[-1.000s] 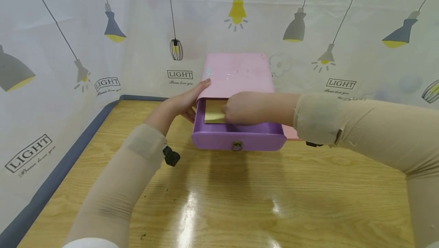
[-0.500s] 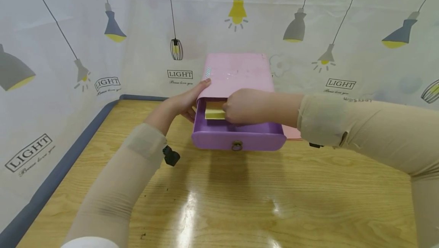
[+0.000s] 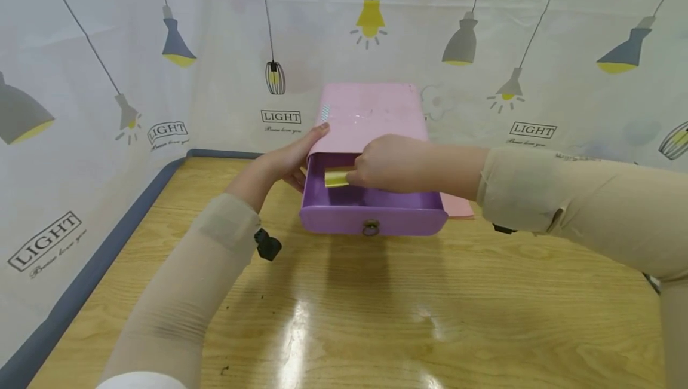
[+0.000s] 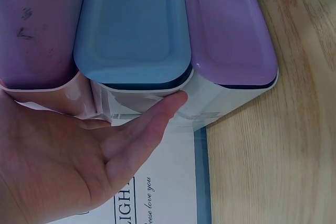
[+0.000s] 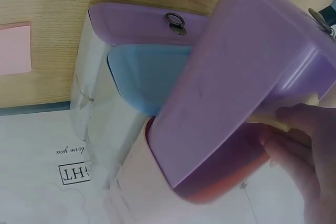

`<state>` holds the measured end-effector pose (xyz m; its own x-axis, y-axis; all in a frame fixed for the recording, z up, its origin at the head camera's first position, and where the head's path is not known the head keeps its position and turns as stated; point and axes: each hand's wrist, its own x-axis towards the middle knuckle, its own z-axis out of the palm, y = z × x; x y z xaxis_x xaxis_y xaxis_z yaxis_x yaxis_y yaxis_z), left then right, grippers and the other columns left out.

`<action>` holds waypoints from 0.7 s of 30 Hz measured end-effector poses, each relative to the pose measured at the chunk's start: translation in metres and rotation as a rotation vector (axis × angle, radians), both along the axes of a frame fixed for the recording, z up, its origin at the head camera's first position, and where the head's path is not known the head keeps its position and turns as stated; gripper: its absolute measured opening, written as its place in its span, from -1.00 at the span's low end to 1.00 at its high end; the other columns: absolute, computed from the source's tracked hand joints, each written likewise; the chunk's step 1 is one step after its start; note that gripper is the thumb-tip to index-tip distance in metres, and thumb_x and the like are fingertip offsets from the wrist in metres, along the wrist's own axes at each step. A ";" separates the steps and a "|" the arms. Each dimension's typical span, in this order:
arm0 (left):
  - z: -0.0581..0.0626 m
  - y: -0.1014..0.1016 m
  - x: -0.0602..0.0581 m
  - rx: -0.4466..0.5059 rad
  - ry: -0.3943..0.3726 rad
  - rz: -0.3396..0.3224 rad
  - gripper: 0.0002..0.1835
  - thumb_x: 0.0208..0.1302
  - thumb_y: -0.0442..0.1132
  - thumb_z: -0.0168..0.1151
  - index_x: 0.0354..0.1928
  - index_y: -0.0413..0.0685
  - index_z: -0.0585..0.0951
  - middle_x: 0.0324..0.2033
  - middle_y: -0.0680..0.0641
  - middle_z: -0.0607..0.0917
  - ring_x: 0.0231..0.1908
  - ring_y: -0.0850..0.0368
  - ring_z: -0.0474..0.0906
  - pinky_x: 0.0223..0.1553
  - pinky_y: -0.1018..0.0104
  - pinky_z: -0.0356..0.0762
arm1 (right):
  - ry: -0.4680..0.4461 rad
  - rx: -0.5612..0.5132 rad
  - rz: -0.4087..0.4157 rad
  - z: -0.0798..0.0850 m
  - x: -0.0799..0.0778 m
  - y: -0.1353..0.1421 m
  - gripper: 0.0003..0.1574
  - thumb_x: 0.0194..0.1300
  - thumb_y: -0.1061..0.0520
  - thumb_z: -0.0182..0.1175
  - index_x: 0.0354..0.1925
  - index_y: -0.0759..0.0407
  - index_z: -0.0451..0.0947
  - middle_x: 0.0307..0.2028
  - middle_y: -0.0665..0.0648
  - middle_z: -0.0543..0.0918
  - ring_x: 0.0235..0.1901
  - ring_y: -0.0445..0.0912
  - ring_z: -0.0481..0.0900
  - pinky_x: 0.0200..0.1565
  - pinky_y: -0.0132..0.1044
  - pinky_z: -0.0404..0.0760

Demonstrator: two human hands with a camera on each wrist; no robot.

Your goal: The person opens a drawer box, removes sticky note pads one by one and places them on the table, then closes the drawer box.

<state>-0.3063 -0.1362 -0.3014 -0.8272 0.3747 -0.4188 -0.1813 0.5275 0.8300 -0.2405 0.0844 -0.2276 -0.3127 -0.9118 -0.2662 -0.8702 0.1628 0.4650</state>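
A pink-topped cabinet (image 3: pixel 371 111) stands at the back of the table with its top purple drawer (image 3: pixel 333 220) pulled out. My right hand (image 3: pixel 395 164) reaches over the drawer and pinches a yellow sticky note pad (image 3: pixel 335 178), held tilted inside it near the opening. Part of the pad is hidden behind the fingers. My left hand (image 3: pixel 298 156) steadies the cabinet's left side, thumb on the top edge. In the left wrist view its straight fingers lie along the side wall, beside the shut blue drawer (image 4: pixel 134 30) and lower purple drawer (image 4: pixel 231 30).
A pink paper pad (image 3: pixel 457 206) lies on the wooden table (image 3: pixel 430 293) to the right of the cabinet. Behind hangs a white cloth (image 3: pixel 231 36) printed with lamps. A brass ring pull (image 3: pixel 371 227) hangs on the drawer front.
The yellow pad has tilted up and shows less of its face, and my right hand has shifted slightly up and right with it. My left hand stays in place.
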 end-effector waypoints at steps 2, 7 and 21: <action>0.001 0.000 0.000 -0.003 0.002 0.001 0.07 0.17 0.63 -0.49 0.30 -0.14 0.35 0.01 -0.35 0.57 -0.22 -0.27 0.67 -0.20 -0.05 0.64 | -0.018 -0.010 -0.026 0.002 0.002 0.002 -0.72 0.20 0.35 0.20 -0.15 0.10 0.43 -0.47 0.08 0.59 -0.52 -0.01 0.52 -0.39 -0.11 0.58; 0.001 -0.001 0.000 -0.002 0.011 -0.008 0.07 0.17 0.63 -0.49 0.30 -0.12 0.35 0.00 -0.34 0.58 -0.22 -0.26 0.67 -0.20 -0.04 0.64 | -0.047 -0.063 -0.062 0.006 0.006 0.009 -0.62 0.15 0.42 0.18 -0.13 0.11 0.33 -0.53 0.08 0.51 -0.59 -0.01 0.43 -0.45 -0.11 0.53; 0.001 0.003 0.002 -0.006 0.007 -0.005 0.09 0.17 0.63 -0.51 0.42 -0.10 0.19 0.03 -0.36 0.55 -0.19 -0.26 0.67 -0.19 -0.03 0.64 | 0.084 -0.222 0.009 0.011 0.016 0.043 -0.70 0.07 0.51 0.19 -0.33 0.20 0.39 -0.54 0.05 0.47 -0.57 -0.04 0.42 -0.50 -0.16 0.49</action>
<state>-0.3046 -0.1331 -0.3004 -0.8285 0.3762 -0.4149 -0.1728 0.5330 0.8283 -0.2244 0.1274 -0.2162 -0.3166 -0.9480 -0.0318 -0.8319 0.2614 0.4896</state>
